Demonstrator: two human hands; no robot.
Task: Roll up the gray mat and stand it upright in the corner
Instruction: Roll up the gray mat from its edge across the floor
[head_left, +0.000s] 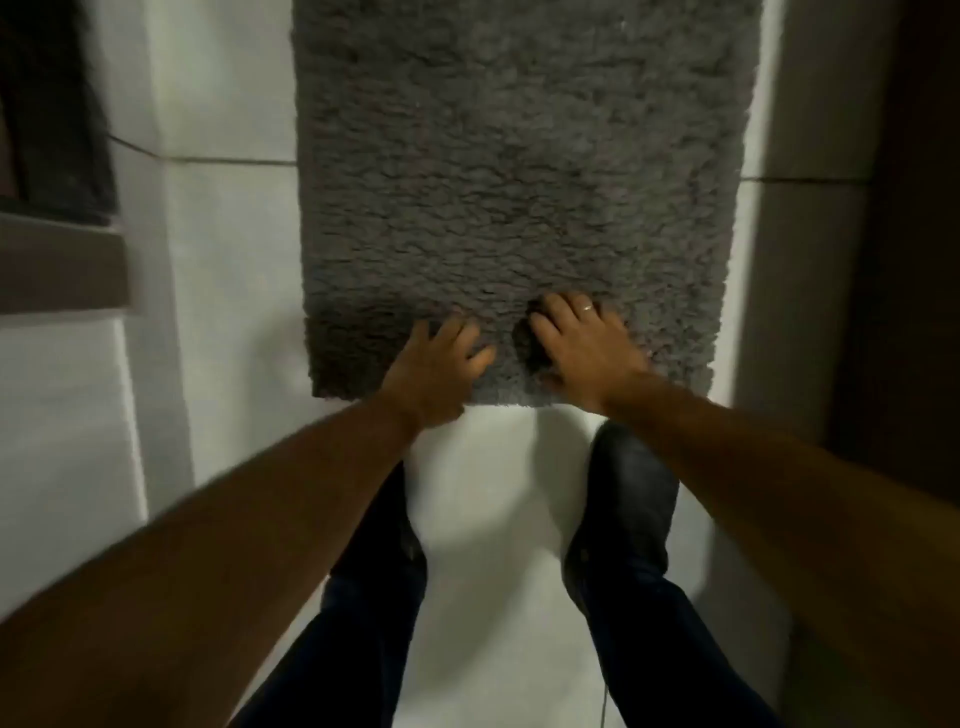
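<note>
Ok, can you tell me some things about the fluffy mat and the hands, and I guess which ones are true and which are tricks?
1. The gray mat is already rolled into a tube. False: it lies flat on the white tile floor, only its near end pressed or bunched under the hands.
2. Both hands are on the near end of the mat. True: the left hand and the right hand rest there side by side.
3. The right hand wears a ring. True.
4. The person wears bright red trousers. False: the trousers are dark.
5. The mat stands upright in a corner. False: it lies flat on the floor.
</note>
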